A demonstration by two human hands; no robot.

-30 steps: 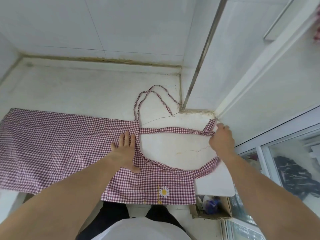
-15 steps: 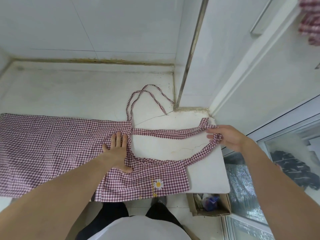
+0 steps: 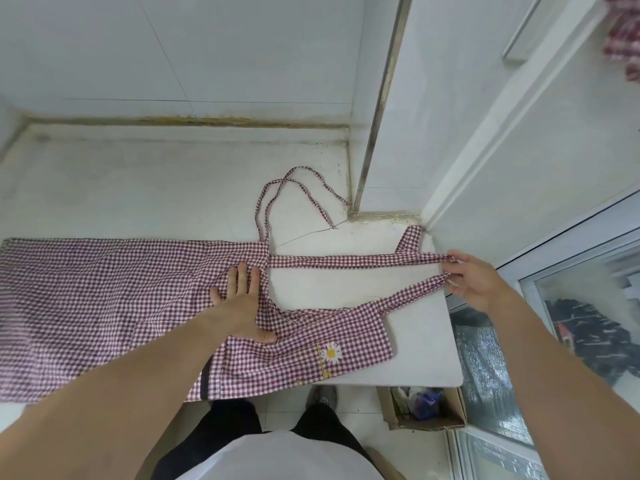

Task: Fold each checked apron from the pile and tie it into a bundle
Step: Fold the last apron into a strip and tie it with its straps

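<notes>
Item: checked apron (image 3: pixel 104 306), red-and-white gingham, lying lengthwise along a white counter (image 3: pixel 173 174). Skirt end at the far left, flat, apparently doubled along its length. No cross folds made, no bundle tied.

Item: left hand (image 3: pixel 239 306), palm down, fingers straight and spread, pressing the cloth near the waist. It pins the fabric; it grips nothing.

Item: thin waist ties (image 3: pixel 294 188), looped loose on the counter behind the hand, not yet used for tying.

Item: bib section with a daisy motif (image 3: pixel 331 351), lying at the counter's front edge, just right of the left hand.

Item: neck strap (image 3: pixel 346 261), a wide band drawn out to the right in two runs that meet at the right hand.

Item: right hand (image 3: pixel 474 282), fingers curled, pinching the far end of the neck strap and holding it taut near the counter's right corner.

Item: cardboard box (image 3: pixel 426 410) on the floor below the counter's right end.

Item: further checked cloth (image 3: pixel 623 39), blurred, at top right; possibly the waiting pile.

Assessment: early stage. Straightening in hand; cross-folding and tying remain, by my judgement.
</notes>
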